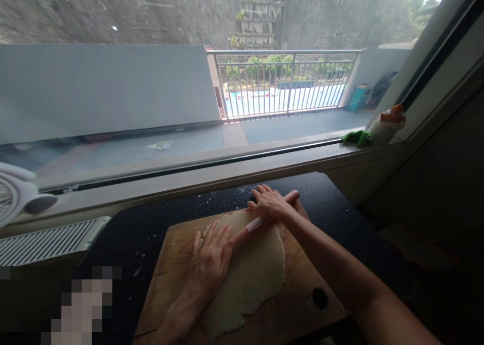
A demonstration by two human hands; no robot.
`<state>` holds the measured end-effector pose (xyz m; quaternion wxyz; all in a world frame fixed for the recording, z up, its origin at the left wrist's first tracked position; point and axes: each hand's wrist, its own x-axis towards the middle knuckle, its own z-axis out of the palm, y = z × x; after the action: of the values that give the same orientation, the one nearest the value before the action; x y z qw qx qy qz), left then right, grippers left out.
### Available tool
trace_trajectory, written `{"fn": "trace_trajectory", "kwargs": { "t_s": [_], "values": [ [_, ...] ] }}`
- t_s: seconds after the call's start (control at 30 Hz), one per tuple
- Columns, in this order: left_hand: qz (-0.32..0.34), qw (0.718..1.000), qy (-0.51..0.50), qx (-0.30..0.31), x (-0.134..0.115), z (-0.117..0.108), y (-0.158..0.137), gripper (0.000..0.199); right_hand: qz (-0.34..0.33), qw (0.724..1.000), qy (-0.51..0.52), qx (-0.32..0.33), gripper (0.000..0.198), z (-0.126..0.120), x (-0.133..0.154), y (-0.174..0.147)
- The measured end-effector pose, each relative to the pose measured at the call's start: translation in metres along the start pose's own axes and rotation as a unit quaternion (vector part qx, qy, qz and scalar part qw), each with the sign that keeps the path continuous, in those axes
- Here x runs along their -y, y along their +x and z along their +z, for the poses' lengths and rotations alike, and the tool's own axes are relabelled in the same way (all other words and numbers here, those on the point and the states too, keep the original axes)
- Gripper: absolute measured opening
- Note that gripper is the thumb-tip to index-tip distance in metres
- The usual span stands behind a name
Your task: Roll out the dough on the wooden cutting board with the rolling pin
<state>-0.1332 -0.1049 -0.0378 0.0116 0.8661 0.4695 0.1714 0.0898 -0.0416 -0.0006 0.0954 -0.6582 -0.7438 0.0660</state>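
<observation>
A flat sheet of dough (254,274) lies on a wooden cutting board (166,264). Across its far part runs a rolling pin (252,226), slanted up to the right, with a pale label on its middle. My left hand (212,249) lies over the pin's near left end, fingers stretched out and pointing away. Toward the pin's right end, my right hand (270,202) rests on top with the fingers spread. Both palms press down and neither hand wraps round the pin. The pin's left end is hidden under my left hand.
The board stands on a black table (321,193) sprinkled with flour. A window sill (181,180) runs behind it. A spray bottle (388,124) and a green cloth (356,137) sit on the sill at right; a white fan (15,193) is at far left, above a slatted panel (53,240).
</observation>
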Motion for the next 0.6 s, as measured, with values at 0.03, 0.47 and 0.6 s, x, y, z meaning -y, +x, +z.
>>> {"fn": "trace_trajectory", "kwargs": {
  "t_s": [0.03, 0.47, 0.6],
  "values": [
    [0.004, 1.0, 0.004, -0.002, -0.001, 0.0, -0.001, 0.041, -0.002, 1.0, 0.004, 0.002, 0.051, 0.0, 0.002, 0.0],
    [0.143, 0.989, -0.012, 0.018, -0.032, -0.009, -0.043, 0.051, -0.029, 0.994, -0.073, -0.08, 0.063, 0.011, -0.01, -0.167],
    [0.095, 0.995, 0.002, 0.011, -0.025, -0.01, -0.021, 0.038, 0.002, 0.999, -0.017, -0.037, 0.057, 0.004, -0.003, -0.085]
  ]
}}
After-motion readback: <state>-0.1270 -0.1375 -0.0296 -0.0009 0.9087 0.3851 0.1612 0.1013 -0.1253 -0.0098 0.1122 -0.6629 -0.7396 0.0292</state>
